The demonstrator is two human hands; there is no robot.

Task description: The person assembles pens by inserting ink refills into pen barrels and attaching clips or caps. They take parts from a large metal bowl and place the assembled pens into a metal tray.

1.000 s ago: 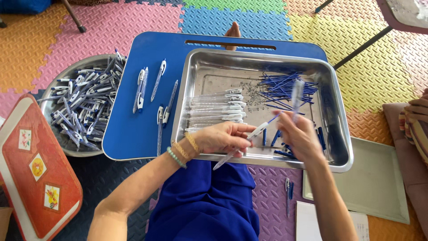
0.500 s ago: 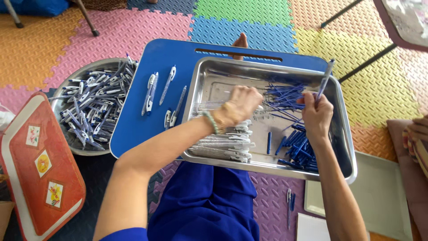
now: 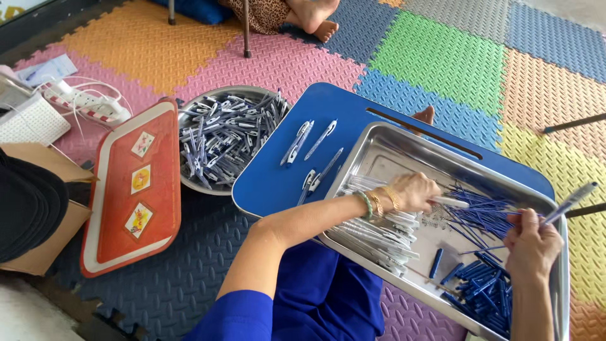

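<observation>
Steel tray (image 3: 385, 151) on blue worktop (image 3: 278, 183): left hand (image 3: 413, 191) over its centre, grip grasping a white pen barrel (image 3: 451, 202); right hand (image 3: 532, 245) at its right end, clenched around a pen (image 3: 570, 202).

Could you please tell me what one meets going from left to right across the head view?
Cardboard box → red tray → round bowl of pens → blue lap table → left hand → right hand holding a pen.

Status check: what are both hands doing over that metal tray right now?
Left hand grips a white pen barrel over the steel tray. Right hand holds a pen up. Nothing blocking.
</observation>
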